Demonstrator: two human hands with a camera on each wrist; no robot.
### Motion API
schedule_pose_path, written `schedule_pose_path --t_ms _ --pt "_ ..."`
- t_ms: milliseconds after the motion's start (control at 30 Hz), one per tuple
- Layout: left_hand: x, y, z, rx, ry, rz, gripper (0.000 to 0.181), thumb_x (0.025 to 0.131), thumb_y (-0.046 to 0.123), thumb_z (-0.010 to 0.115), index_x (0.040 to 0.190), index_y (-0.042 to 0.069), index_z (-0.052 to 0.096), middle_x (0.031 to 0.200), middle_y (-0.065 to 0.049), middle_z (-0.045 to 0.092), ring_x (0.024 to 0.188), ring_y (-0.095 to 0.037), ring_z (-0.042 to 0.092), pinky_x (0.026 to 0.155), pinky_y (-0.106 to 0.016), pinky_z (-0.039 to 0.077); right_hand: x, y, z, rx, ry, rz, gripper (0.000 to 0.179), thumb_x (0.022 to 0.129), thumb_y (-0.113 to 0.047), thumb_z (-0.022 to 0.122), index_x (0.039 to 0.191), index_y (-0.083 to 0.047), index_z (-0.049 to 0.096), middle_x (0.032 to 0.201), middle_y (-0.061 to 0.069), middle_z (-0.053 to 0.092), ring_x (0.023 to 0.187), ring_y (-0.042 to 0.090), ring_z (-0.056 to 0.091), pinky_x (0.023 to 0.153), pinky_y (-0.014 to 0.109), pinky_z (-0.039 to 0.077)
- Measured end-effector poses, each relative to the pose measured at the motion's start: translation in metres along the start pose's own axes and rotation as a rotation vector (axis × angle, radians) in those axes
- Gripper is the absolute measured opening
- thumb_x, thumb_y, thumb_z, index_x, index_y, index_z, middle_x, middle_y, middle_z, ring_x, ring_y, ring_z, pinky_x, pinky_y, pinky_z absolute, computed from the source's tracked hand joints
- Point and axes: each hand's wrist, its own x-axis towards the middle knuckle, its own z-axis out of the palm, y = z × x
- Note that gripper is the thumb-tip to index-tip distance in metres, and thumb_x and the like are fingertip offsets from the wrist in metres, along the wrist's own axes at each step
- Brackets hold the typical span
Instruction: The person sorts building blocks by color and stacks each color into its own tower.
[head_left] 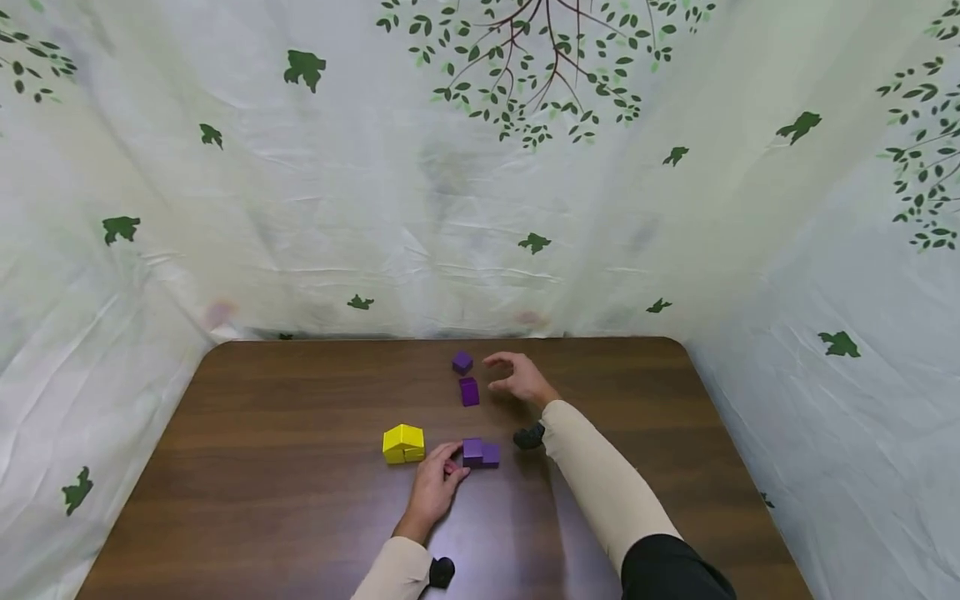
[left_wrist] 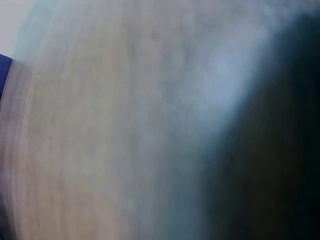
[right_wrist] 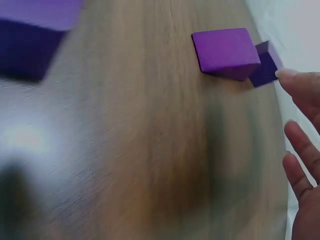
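Note:
Two purple blocks (head_left: pixel 480 453) sit side by side near the table's middle, the left one standing higher. My left hand (head_left: pixel 437 487) is at their left side, its index finger and thumb beside the taller block and seeming to touch it. Farther back lie two separate purple blocks, a nearer one (head_left: pixel 468 392) and a farther one (head_left: pixel 462 362). To their right hovers my right hand (head_left: pixel 521 379), fingers spread and holding nothing. In the right wrist view, the nearer block looks wedge-like, and the hand's fingertips (right_wrist: pixel 286 74) are close to the farther block (right_wrist: pixel 265 65).
A yellow block shape (head_left: pixel 403 443) made of several pieces stands left of my left hand. The brown wooden table (head_left: pixel 300 500) ends at a white leaf-printed cloth (head_left: pixel 420 250) behind. The left wrist view is mostly blurred tabletop.

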Motion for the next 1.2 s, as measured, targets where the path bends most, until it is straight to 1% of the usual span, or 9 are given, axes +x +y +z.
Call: schedule_pose_path --t_ms 100,267,500,567,767,900,1000,1133,1200 --pt "0.001 0.002 0.001 -0.002 -0.001 0.015 0.037 0.08 -0.002 0.074 0.115 -0.007 0.063 0.108 -0.015 0.064 0.071 -0.013 0.058 0.066 -0.026 0.05 0.015 -0.005 0.001 -0.033 -0.024 0.025 0.045 0.081 0.001 0.074 0.124 -0.004 0.061 0.126 0.011 0.062 0.12 0.031 0.053 0.099 0.045 0.042" --pt "-0.001 0.004 0.001 0.009 -0.004 0.005 0.037 0.08 0.0 0.075 0.115 -0.006 0.063 0.108 -0.013 0.064 0.071 -0.011 0.057 0.066 -0.026 0.05 0.035 -0.006 0.005 -0.053 -0.05 0.047 0.048 0.082 0.003 0.073 0.127 -0.004 0.06 0.13 0.013 0.059 0.123 0.032 0.051 0.099 0.044 0.043" --pt "-0.004 0.003 -0.001 0.025 -0.016 -0.003 0.037 0.082 0.002 0.074 0.116 -0.005 0.063 0.107 -0.011 0.064 0.072 -0.009 0.055 0.068 -0.025 0.05 0.052 -0.01 0.014 -0.038 -0.133 0.087 0.053 0.085 0.005 0.068 0.134 -0.005 0.054 0.14 0.014 0.05 0.126 0.036 0.046 0.101 0.047 0.041" --pt "-0.004 0.002 -0.002 0.022 -0.014 -0.004 0.037 0.081 0.002 0.074 0.115 -0.006 0.063 0.106 -0.011 0.064 0.071 -0.009 0.055 0.067 -0.025 0.05 0.056 -0.011 0.018 -0.034 -0.148 0.084 0.053 0.085 0.007 0.066 0.136 -0.003 0.053 0.14 0.015 0.049 0.126 0.036 0.046 0.1 0.046 0.042" --pt "-0.002 0.001 -0.004 0.016 -0.011 -0.015 0.037 0.081 -0.001 0.074 0.116 -0.006 0.063 0.107 -0.011 0.064 0.071 -0.009 0.056 0.067 -0.025 0.05 0.065 -0.007 0.027 -0.063 -0.145 0.085 0.053 0.083 0.011 0.066 0.133 -0.003 0.055 0.132 0.02 0.055 0.119 0.033 0.053 0.095 0.038 0.045" --pt "-0.002 0.001 -0.003 0.011 -0.006 -0.011 0.037 0.081 0.0 0.074 0.116 -0.006 0.063 0.107 -0.012 0.064 0.071 -0.009 0.056 0.067 -0.026 0.05 0.065 -0.006 0.029 -0.113 -0.11 0.073 0.047 0.08 0.008 0.071 0.124 -0.004 0.061 0.124 0.017 0.061 0.115 0.031 0.055 0.097 0.04 0.044" --pt "-0.002 0.0 -0.002 0.004 -0.007 -0.014 0.037 0.081 0.0 0.074 0.116 -0.006 0.063 0.107 -0.012 0.064 0.071 -0.009 0.056 0.068 -0.026 0.05 0.065 -0.004 0.03 -0.142 -0.074 0.072 0.041 0.077 0.005 0.075 0.115 -0.004 0.065 0.114 0.015 0.065 0.109 0.03 0.059 0.094 0.04 0.045" --pt "-0.002 -0.002 -0.001 0.008 -0.005 -0.012 0.037 0.082 0.001 0.074 0.116 -0.005 0.063 0.107 -0.011 0.064 0.071 -0.009 0.056 0.068 -0.026 0.05 0.066 -0.001 0.031 -0.142 -0.051 0.09 0.036 0.075 0.002 0.078 0.109 -0.004 0.066 0.102 0.012 0.069 0.099 0.026 0.063 0.088 0.036 0.048" --pt "-0.003 -0.002 -0.002 0.013 0.0 -0.007 0.037 0.081 0.001 0.074 0.116 -0.005 0.063 0.107 -0.011 0.064 0.071 -0.009 0.056 0.067 -0.026 0.05 0.066 -0.001 0.031 -0.134 -0.053 0.093 0.036 0.075 0.002 0.079 0.109 -0.004 0.066 0.1 0.012 0.07 0.097 0.025 0.064 0.086 0.035 0.049"
